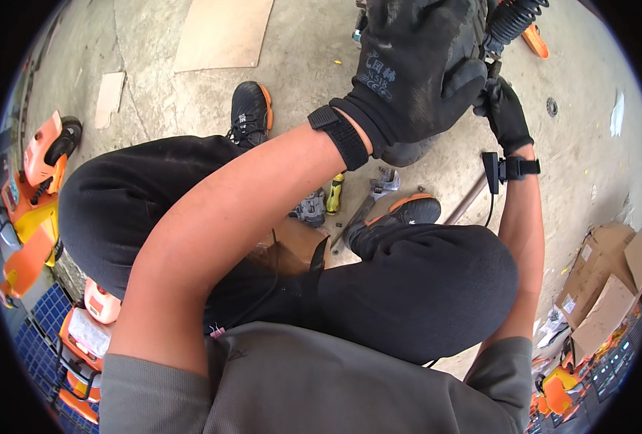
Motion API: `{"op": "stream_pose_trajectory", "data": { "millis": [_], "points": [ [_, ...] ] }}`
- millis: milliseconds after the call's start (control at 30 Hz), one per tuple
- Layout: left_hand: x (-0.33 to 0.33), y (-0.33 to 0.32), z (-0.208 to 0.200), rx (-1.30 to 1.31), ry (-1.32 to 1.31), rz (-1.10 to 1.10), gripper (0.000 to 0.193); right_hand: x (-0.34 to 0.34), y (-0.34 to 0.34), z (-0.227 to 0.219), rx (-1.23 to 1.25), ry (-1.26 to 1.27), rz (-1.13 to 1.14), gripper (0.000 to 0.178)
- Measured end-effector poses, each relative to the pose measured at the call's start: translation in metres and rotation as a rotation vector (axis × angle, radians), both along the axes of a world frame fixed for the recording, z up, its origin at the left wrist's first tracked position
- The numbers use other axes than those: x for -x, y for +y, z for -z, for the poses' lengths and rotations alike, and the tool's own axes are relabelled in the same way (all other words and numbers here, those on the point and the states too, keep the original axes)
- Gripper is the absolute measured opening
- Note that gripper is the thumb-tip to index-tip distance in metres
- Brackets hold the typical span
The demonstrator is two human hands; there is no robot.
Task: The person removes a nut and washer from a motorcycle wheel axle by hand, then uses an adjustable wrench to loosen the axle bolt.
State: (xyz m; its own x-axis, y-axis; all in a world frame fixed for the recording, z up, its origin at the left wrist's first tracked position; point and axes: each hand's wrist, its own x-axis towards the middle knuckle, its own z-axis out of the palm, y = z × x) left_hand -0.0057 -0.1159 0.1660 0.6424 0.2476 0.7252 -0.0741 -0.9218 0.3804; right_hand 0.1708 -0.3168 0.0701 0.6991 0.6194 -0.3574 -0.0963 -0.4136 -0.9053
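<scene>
R hand (507, 113) grip closed on dark fitting (493, 69), just below coil spring (513, 25), ahead of wearer. L hand (419, 76) alongside; can't tell if clamped. Prob. best: L steadies, R works square. Adj. wrench (385, 182) nr foot (416, 210).

A wrench (383, 185) lies beside the right shoe (416, 210) on the floor (578, 155), a cardboard box (586, 278) farther right.

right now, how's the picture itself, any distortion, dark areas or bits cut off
Head view: black surround, warping toward the rim, where the cardboard box sits; head view: concrete floor bright, black trousers dark with folds readable; head view: gloved left hand looms large, cut by the top edge.
</scene>
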Motion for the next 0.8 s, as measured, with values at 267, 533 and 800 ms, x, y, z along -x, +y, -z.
{"op": "stream_pose_trajectory", "data": {
  "millis": [267,533,800],
  "points": [
    [-0.006,-0.002,0.004,0.135,-0.134,0.093,0.064,-0.005,-0.020,0.015,-0.143,-0.020,-0.074,0.023],
    [-0.001,-0.003,0.003,0.147,0.001,0.062,0.070,-0.010,-0.010,-0.001,-0.077,0.167,-0.048,0.031],
    [-0.003,0.000,0.011,0.127,-0.046,0.105,0.064,-0.009,-0.015,0.007,-0.136,0.120,-0.047,0.024]
  ]
}}
